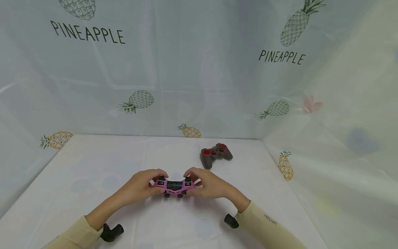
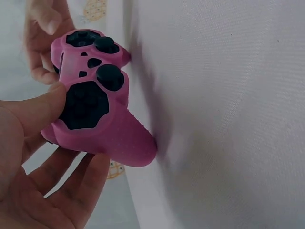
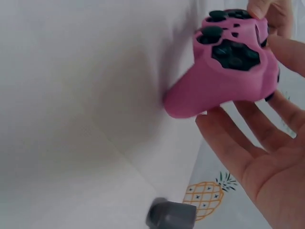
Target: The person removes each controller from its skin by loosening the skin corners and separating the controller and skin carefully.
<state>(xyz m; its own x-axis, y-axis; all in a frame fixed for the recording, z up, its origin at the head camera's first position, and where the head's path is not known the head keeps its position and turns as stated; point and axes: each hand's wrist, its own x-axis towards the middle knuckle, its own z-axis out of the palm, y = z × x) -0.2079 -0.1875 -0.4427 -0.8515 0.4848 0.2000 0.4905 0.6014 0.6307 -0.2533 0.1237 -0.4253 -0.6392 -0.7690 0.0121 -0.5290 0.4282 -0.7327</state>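
A pink game controller with black buttons and thumbsticks is held between both hands above the white table. At its left end, my left hand grips it, thumb on the near side and fingers behind. My right hand grips the opposite end in the same way. Close up in the left wrist view, the controller stands tilted, its handle tip at the tabletop; whether it touches I cannot tell. The right wrist view shows the controller with the right thumb on its edge and the fingers beneath.
A dark game controller with red button areas lies farther back, right of centre. Black wrist-worn devices show beside the sleeves. The white table meets a pineapple-print curtain at its back and sides.
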